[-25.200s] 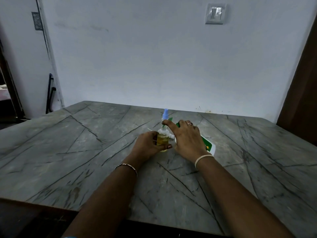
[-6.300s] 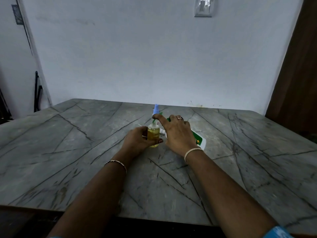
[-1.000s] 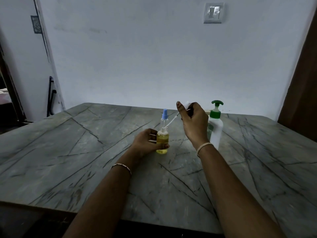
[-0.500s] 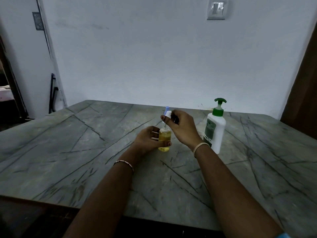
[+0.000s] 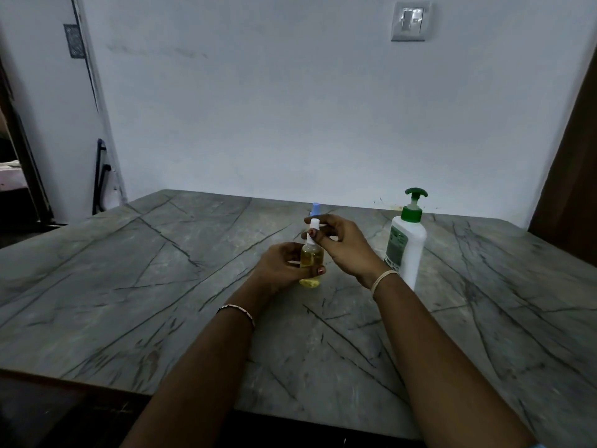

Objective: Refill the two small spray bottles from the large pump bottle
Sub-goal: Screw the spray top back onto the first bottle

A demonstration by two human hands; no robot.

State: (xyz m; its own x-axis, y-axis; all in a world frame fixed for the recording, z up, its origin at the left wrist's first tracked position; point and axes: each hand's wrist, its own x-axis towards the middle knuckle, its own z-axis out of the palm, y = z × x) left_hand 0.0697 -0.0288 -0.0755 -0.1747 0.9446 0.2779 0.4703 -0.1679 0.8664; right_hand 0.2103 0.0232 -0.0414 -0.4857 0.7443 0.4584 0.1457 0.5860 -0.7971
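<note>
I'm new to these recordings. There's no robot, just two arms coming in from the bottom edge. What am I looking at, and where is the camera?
There is no machine here. A person works with bare hands, and the single camera sits on their head looking forward and down, so the arms enter from below. The left hand grips a small spray bottle of yellow liquid on the grey veined table. The right hand pinches its white spray top at the neck; I cannot tell whether it is screwed tight. Just behind, the blue cap of another small bottle peeks out. The large white pump bottle stands upright to the right.
</note>
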